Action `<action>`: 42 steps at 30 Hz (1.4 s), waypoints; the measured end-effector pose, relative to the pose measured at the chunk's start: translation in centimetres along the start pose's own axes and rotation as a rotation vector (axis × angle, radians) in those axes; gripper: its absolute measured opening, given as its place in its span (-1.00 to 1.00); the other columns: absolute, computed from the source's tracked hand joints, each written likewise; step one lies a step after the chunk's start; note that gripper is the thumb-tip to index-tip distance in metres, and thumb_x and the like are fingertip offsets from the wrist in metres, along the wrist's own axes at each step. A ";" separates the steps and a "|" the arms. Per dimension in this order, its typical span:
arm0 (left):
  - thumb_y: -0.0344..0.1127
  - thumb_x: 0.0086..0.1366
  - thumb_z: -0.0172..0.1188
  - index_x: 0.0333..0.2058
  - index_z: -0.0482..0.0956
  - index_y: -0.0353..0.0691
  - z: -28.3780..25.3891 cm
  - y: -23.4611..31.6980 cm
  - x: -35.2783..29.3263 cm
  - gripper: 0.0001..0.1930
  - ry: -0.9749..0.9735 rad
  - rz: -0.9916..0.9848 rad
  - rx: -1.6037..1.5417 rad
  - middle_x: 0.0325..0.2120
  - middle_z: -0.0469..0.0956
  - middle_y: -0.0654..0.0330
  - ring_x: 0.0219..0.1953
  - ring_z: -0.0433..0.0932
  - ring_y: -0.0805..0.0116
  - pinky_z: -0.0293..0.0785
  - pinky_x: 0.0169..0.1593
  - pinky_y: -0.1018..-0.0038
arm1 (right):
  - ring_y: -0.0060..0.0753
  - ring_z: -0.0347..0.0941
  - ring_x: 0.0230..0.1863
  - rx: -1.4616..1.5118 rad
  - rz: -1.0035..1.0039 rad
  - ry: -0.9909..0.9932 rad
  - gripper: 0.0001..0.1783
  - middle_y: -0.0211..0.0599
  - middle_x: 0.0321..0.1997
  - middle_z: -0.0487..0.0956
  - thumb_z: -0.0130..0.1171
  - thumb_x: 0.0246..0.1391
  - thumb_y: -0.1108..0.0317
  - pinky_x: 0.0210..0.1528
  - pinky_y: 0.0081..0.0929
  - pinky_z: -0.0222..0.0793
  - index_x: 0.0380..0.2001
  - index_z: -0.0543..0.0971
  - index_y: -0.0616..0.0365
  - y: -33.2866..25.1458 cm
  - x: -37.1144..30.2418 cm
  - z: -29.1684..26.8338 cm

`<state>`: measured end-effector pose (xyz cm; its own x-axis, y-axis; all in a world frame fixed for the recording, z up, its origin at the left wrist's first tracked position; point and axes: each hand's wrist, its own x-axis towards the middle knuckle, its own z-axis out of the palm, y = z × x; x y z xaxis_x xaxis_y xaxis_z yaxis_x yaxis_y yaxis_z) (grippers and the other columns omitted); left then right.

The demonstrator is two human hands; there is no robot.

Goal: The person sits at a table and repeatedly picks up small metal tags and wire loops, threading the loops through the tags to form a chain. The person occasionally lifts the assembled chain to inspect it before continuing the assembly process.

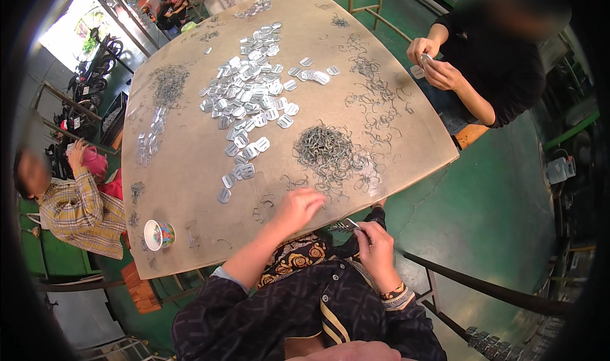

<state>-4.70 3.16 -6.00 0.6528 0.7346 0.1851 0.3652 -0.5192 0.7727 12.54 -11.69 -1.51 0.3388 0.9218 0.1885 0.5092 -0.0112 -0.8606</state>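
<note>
My left hand (297, 210) reaches over the near edge of the table, fingers drawn together beside a few loose wire hooks. Whatever lies between its fingertips is too small and blurred to make out. Just off the table edge, above my lap, my right hand (377, 245) pinches a small flat metal buckle (351, 222) between thumb and fingers. A dense heap of bent wire hooks (323, 146) lies ahead of my left hand. Farther up, a long pile of silvery slotted buckles (248, 94) spreads over the middle of the brown tabletop (210, 227).
A patterned paper cup (166, 235) stands at the table's left corner. More wire hooks (170, 85) lie at the far left and along the right side. A person (495, 56) works with buckles at the right, another (79, 202) sits left, and a third stands behind the far end.
</note>
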 end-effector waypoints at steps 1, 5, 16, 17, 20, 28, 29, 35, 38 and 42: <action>-0.43 0.12 0.26 -0.41 0.65 -0.24 -0.3 -1.0 0.6 -0.94 0.048 -0.021 0.088 -0.42 0.59 0.11 -0.31 0.57 0.07 0.50 -0.25 0.27 | -0.24 0.44 -0.51 -0.001 0.001 -0.003 -0.88 -0.16 -0.47 0.52 0.19 0.01 0.61 -0.43 -0.44 0.34 -0.32 0.56 0.29 0.0 0.0 -0.1; -0.47 0.07 0.30 -0.38 0.65 -0.25 -0.3 -2.6 1.7 -0.89 0.191 -0.033 0.345 -0.47 0.57 0.13 -0.38 0.55 0.08 0.50 -0.25 0.31 | -0.23 0.45 -0.51 -0.035 -0.025 -0.009 -0.88 -0.15 -0.47 0.52 0.19 0.01 0.61 -0.43 -0.44 0.34 -0.32 0.56 0.29 0.6 -0.6 0.2; -0.44 0.07 0.27 -0.41 0.54 -0.28 5.1 -3.3 5.8 -0.90 0.129 0.259 0.265 -0.44 0.45 0.15 -0.32 0.48 0.13 0.45 -0.23 0.28 | -0.10 0.49 -0.45 -0.010 -0.018 -0.021 -0.86 -0.10 -0.45 0.54 0.20 -0.02 0.62 -0.39 -0.37 0.40 -0.32 0.57 0.29 1.0 -0.9 1.3; -0.44 0.08 0.27 -0.42 0.52 -0.29 5.0 -3.4 6.0 -0.89 0.128 0.255 0.275 -0.44 0.45 0.14 -0.32 0.48 0.12 0.45 -0.23 0.28 | -0.03 0.52 -0.42 -0.017 -0.008 -0.032 -0.85 -0.07 -0.44 0.55 0.20 -0.03 0.63 -0.36 -0.34 0.42 -0.32 0.57 0.30 0.9 -0.9 1.3; -0.46 0.20 0.20 -0.39 0.47 -0.30 4.5 -4.4 5.7 -0.92 0.210 0.135 0.035 -0.48 0.49 0.15 -0.44 0.51 0.23 0.46 -0.35 0.38 | -0.02 0.52 -0.42 -0.017 0.007 -0.028 -0.86 -0.07 -0.44 0.55 0.21 -0.03 0.62 -0.37 -0.33 0.42 -0.33 0.57 0.30 0.9 -0.9 1.4; -0.49 0.32 0.07 -0.31 0.43 -0.31 -1.3 -0.5 2.0 -0.97 -0.125 -0.458 -0.899 -0.49 0.52 0.20 -0.55 0.47 0.50 0.41 -0.46 0.57 | -0.11 0.50 -0.48 -0.011 0.020 -0.043 -0.90 -0.10 -0.48 0.54 0.21 -0.01 0.58 -0.41 -0.37 0.39 -0.35 0.58 0.29 1.3 -0.4 2.0; -0.50 0.31 0.07 -0.31 0.42 -0.30 -1.6 0.5 1.1 -0.98 -0.169 -0.435 -0.929 -0.48 0.52 0.21 -0.52 0.49 0.49 0.42 -0.43 0.59 | -0.03 0.52 -0.44 -0.022 0.031 -0.059 -0.90 -0.08 -0.46 0.55 0.21 -0.01 0.57 -0.38 -0.34 0.41 -0.35 0.57 0.28 1.2 -0.3 2.0; -0.52 0.14 0.19 -0.37 0.43 -0.28 -1.1 4.0 -1.4 -0.89 -0.201 -0.002 -0.443 -0.30 0.45 0.18 -0.23 0.45 0.34 0.37 -0.12 0.42 | -0.03 0.53 -0.43 -0.015 0.018 -0.061 -0.90 -0.08 -0.45 0.56 0.22 -0.02 0.56 -0.38 -0.33 0.43 -0.36 0.58 0.28 1.3 -0.2 2.2; -0.48 0.11 0.21 -0.40 0.42 -0.25 -0.3 4.6 -1.6 -0.87 -0.109 0.074 -0.353 -0.29 0.43 0.11 -0.17 0.42 0.14 0.33 -0.05 0.32 | -0.03 0.53 -0.43 -0.014 -0.008 -0.055 -0.89 -0.08 -0.45 0.56 0.23 -0.02 0.56 -0.37 -0.34 0.43 -0.36 0.58 0.28 0.8 -0.1 2.2; -0.54 0.13 0.18 -0.35 0.42 -0.27 0.5 4.7 -1.8 -0.87 -0.050 0.128 -0.303 -0.26 0.47 0.11 -0.17 0.48 0.23 0.38 -0.06 0.37 | -0.02 0.53 -0.43 -0.037 -0.001 -0.062 -0.89 -0.07 -0.44 0.57 0.24 -0.03 0.57 -0.37 -0.34 0.43 -0.36 0.58 0.29 0.6 -0.1 2.1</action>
<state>-3.86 -0.80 -3.04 0.7151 0.6455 0.2683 0.0692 -0.4472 0.8918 11.17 -11.02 -3.06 0.2889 0.9442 0.1584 0.5386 -0.0235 -0.8422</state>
